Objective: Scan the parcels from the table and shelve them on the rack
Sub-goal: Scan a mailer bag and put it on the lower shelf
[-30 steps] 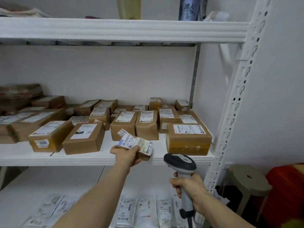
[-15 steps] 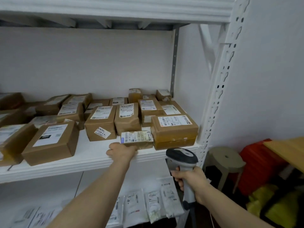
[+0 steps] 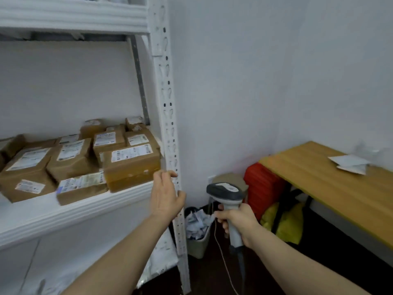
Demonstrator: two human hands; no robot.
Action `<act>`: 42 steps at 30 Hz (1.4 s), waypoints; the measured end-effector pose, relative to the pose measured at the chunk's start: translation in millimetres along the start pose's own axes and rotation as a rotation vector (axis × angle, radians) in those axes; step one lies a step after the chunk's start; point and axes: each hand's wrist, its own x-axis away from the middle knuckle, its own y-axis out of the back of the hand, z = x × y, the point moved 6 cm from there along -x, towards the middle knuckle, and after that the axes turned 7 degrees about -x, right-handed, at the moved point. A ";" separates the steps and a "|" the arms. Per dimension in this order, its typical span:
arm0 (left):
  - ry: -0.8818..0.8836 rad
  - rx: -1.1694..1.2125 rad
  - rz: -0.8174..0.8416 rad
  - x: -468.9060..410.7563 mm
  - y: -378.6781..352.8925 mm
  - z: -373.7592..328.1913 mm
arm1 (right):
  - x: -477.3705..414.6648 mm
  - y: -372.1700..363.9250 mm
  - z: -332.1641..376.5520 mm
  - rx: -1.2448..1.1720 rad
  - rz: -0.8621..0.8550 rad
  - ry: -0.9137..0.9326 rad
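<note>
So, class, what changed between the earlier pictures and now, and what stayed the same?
The left hand set the small parcel on the shelf at its front edge, let go and drew back rightward, now open. The right hand still grips the scanner; the other boxes stayed put.

The parcels (image 3: 131, 173) are brown with white printed labels (image 3: 131, 152), the rack (image 3: 168, 103) white. The scanner (image 3: 225, 192) is dark grey and off-white. The counter (image 3: 319, 179) is yellow wood grain, the case (image 3: 263, 188) red, the bag (image 3: 286, 225) yellow.
</note>
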 end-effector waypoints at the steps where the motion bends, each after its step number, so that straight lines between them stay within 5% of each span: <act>1: -0.036 0.016 0.029 2.0 -13.4 -29.2 | 3.3 29.9 4.9 -0.013 -0.027 0.009; 11: -0.317 0.178 0.304 49.2 -152.3 -301.2 | 50.6 335.6 28.1 -0.094 -0.394 0.054; 22: -0.497 0.165 0.589 43.0 -311.1 -500.4 | 42.5 540.5 34.5 -0.254 -0.656 0.079; 36: -0.482 0.097 0.913 -114.0 -646.2 -693.1 | -227.4 768.0 109.5 -0.449 -0.681 -0.039; 42: -0.533 0.008 0.919 -172.7 -765.2 -759.6 | -316.4 838.2 101.7 -0.530 -0.596 -0.149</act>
